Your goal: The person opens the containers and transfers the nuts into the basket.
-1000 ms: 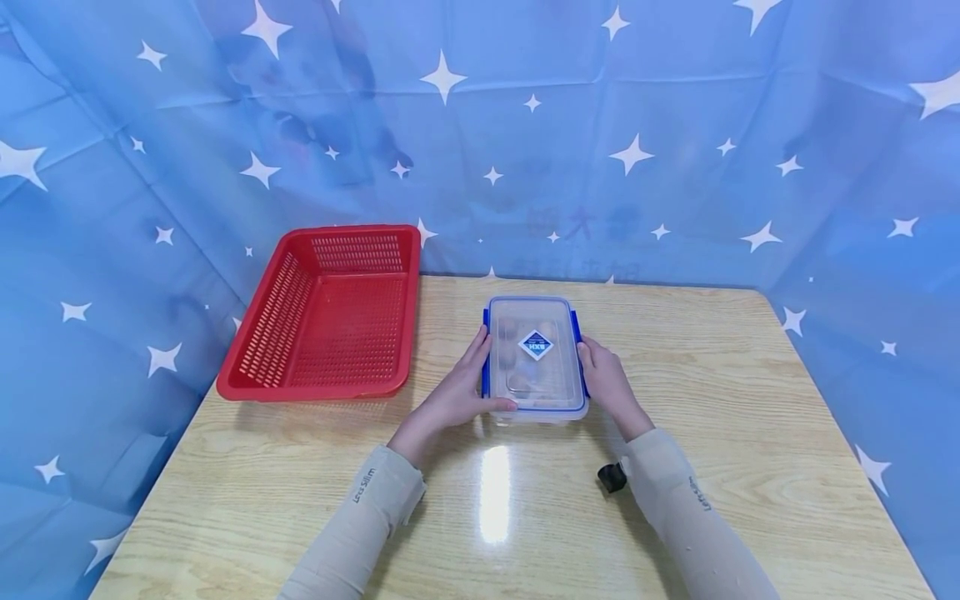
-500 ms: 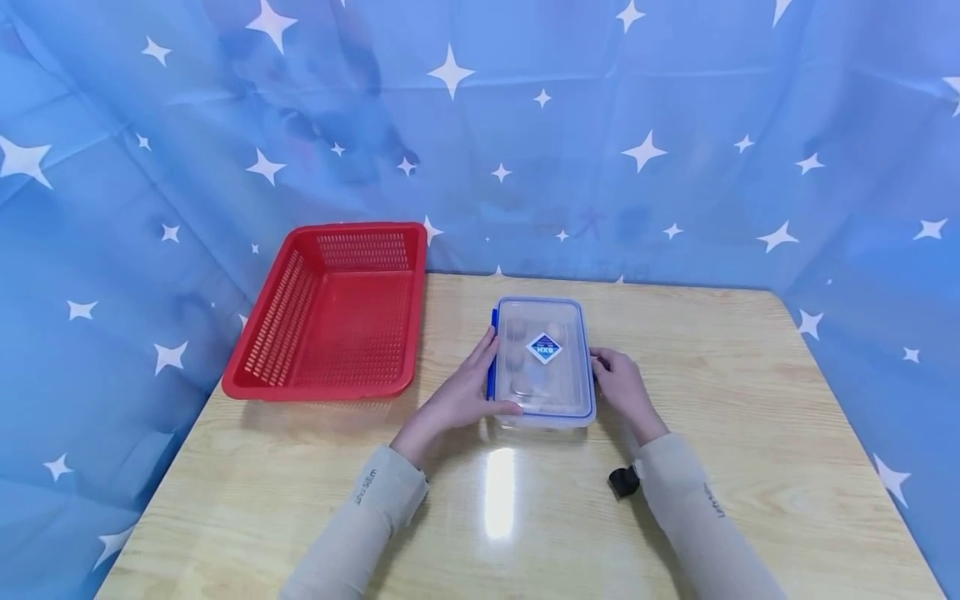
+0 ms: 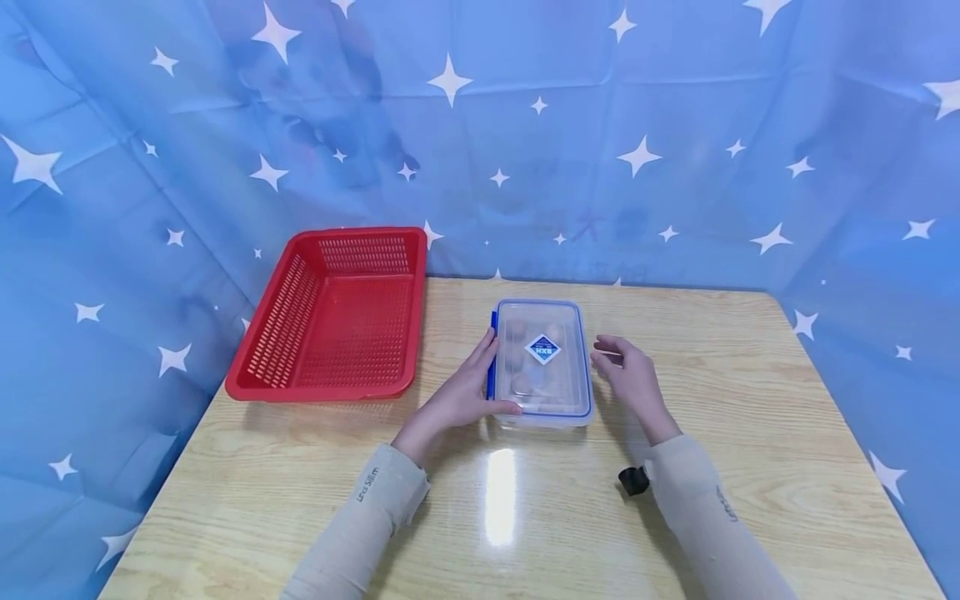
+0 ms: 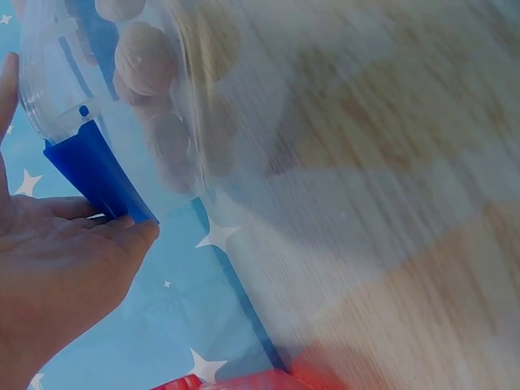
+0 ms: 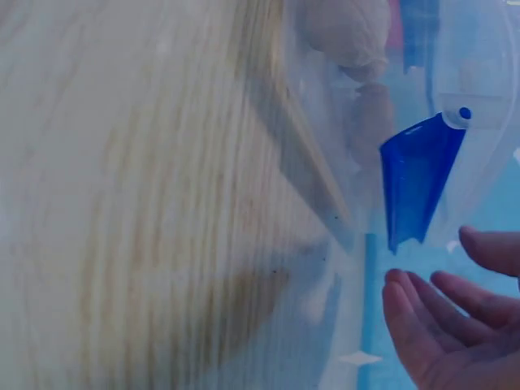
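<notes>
A clear food container (image 3: 540, 387) with a blue-edged lid and diamond label stands on the table. Several pale brown round things (image 4: 146, 57) show through its wall; their kind is unclear. My left hand (image 3: 461, 396) holds the container's left side, thumb at the front corner and fingers by the blue left latch (image 4: 97, 166). That latch sticks out from the lid. On the other side, the blue right latch (image 5: 418, 179) points downward along the wall. My right hand (image 3: 628, 375) is just right of the container, apart from it, with fingers loosely bent and nothing in them.
To the left, a red perforated plastic basket (image 3: 318, 393) stands on the light wood table (image 3: 720, 392). Behind and on both sides hangs a blue curtain (image 3: 510, 208) with white stars. A black wrist device (image 3: 633, 480) sits at my right cuff.
The right latch showed beside the lid a second ago and is out of sight from above now. My right hand has come off the container and moved right; my left hand stays on it.
</notes>
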A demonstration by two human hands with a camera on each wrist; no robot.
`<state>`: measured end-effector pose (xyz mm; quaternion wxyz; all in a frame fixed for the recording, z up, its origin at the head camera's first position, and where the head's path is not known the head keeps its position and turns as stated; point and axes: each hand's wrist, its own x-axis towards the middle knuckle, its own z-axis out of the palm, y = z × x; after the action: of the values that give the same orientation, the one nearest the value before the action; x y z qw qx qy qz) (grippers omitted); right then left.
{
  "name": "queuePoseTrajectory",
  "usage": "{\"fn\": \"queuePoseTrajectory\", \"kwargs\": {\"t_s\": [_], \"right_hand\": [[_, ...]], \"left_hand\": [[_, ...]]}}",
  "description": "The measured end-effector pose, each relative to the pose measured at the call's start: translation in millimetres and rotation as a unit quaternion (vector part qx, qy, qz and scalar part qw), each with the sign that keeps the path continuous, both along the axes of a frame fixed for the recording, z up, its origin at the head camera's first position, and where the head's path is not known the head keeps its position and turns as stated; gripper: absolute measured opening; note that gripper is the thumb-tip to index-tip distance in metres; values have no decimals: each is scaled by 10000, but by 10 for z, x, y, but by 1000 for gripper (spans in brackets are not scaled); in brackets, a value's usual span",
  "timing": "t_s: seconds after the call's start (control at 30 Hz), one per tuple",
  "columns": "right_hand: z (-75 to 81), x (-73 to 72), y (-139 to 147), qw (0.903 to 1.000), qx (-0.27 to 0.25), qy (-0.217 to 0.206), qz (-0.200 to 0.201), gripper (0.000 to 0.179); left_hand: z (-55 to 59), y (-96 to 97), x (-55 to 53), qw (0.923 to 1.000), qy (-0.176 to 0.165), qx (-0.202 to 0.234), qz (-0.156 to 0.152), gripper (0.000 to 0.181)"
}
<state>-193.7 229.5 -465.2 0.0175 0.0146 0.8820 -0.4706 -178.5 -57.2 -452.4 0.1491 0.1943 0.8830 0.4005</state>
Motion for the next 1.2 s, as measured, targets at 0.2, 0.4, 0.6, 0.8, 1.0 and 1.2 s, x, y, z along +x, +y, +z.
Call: {"fn": "queuePoseTrajectory", "kwargs": {"t_s": [0.2,0.4,0.6,0.8,1.0,1.2], "right_hand": [[36,39,6,10000,-39,52,19,43],[74,93,2,9997,12,216,78,42],[84,144,-3,9994,8,306,131,42],[80,190,-28,9994,-73,290,169,43],[84,242,-70,9990,-218,274,260,47],[89,290,-115,9985,-280,207,432,51]], "left_hand": [[9,3,9,10000,-3,51,-4,114],[-10,-5,4,10000,33,10,-22,114],[-25,-10,-9,10000,27,38,-47,114],[-6,-13,-3,10000,10,43,-66,114],[5,-14,5,9999,-28,81,-68,113],[5,-20,0,9999,-43,111,-62,113]]}}
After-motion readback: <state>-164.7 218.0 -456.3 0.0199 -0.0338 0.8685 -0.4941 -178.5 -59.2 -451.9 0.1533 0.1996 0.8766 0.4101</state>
